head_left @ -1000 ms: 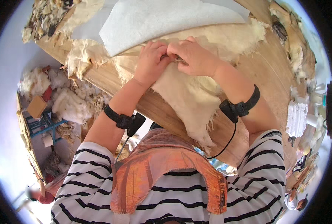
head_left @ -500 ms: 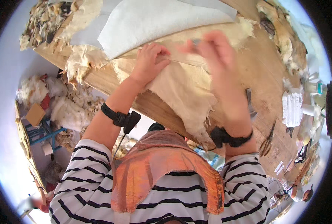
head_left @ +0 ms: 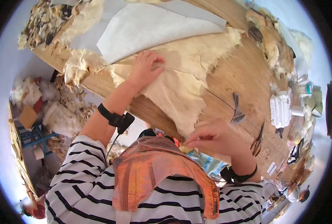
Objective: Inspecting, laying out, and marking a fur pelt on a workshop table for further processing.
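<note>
A pale cream hide (head_left: 177,98) lies over the wooden table, one tapering end hanging past the near edge. A seam or fold line runs across it. My left hand (head_left: 145,71) rests on the hide at that line, thumb and curled fingers pinching it. Close to my body, beside the hide's lower tip, is my right hand (head_left: 214,136). Its thumb and forefinger are pressed together; whatever they hold is too small to make out. A stiff white sheet (head_left: 158,28) lies on the hide beyond my left hand.
On the table's right lie a fan-bladed metal tool (head_left: 238,112), scissors (head_left: 257,142) and a white ridged block (head_left: 281,110). Furry hides (head_left: 272,43) are heaped at the far right. Fleece scraps (head_left: 63,119) fill the floor area left, near a blue stand (head_left: 35,136).
My right hand has swung down from above the hide toward my body, off the seam line. My left hand keeps its place on the hide. The view has shifted slightly.
</note>
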Tool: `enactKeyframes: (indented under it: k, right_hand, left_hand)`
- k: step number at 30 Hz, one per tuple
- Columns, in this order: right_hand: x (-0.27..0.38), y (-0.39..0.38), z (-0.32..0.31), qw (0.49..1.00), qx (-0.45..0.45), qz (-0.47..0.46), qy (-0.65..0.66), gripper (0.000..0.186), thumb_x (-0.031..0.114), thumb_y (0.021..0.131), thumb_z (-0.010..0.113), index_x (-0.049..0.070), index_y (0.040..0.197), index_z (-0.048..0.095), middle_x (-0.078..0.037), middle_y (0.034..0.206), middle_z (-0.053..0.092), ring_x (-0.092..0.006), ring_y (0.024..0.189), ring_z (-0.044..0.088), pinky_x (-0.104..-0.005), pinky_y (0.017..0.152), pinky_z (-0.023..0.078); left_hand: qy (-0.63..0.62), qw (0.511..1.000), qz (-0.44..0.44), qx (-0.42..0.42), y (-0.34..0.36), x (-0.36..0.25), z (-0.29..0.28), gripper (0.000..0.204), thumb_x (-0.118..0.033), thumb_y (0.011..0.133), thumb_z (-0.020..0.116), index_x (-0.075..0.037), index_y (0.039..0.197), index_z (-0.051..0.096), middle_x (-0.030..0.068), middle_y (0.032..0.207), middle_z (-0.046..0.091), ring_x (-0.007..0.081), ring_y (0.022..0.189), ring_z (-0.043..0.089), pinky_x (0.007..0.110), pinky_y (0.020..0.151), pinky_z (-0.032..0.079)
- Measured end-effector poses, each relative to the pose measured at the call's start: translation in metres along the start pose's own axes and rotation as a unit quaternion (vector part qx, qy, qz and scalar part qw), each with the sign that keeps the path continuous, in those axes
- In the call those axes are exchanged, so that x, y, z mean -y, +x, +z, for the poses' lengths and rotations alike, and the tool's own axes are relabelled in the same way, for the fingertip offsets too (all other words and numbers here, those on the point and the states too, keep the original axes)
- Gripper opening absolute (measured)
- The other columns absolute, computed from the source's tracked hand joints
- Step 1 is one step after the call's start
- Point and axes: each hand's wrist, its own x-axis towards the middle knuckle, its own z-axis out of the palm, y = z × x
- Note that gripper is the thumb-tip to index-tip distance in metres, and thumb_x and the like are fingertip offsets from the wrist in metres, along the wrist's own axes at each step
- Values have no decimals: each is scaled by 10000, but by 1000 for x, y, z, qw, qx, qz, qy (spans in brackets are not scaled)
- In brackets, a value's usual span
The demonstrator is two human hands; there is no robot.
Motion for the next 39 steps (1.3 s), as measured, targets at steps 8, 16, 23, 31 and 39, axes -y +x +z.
enactKeyframes:
  k: [8,16,23,31,39]
  right_hand:
    - [-23,112,-32,943,-322,-73,-46,262,315,922,590,93,919,728,-124,782,684,-299,712,662,-400,657,510]
    - [-61,87,15,981,-74,37,-173,246,332,893,613,120,941,727,-149,809,688,-318,710,650,-382,642,501]
    - [18,63,6,964,120,-238,10,234,295,933,559,127,981,716,-145,808,681,-312,713,652,-403,649,500]
    - [-87,105,-38,981,-167,51,-80,226,285,921,584,121,944,738,-156,833,686,-260,724,671,-371,671,506]
    - [-17,53,-1,991,19,-86,-104,235,306,941,562,134,980,717,-138,835,681,-328,767,644,-380,676,506]
  left_hand:
    - [29,995,88,28,-2,-38,-21,150,-181,820,679,-131,961,693,43,1005,624,267,1050,550,441,930,393]
    - [65,997,7,51,16,-21,-3,115,-181,876,634,-76,916,658,110,979,609,291,978,573,423,912,393]
    - [118,991,34,45,19,-14,11,99,-214,877,631,-118,897,615,52,994,607,280,1069,529,447,952,371]
    - [-403,914,-46,31,5,-47,-16,140,-228,854,673,-93,882,696,74,883,623,308,920,578,419,848,442]
    - [125,991,42,19,8,-20,5,126,-195,889,626,-72,919,630,84,935,585,286,986,524,420,895,370]
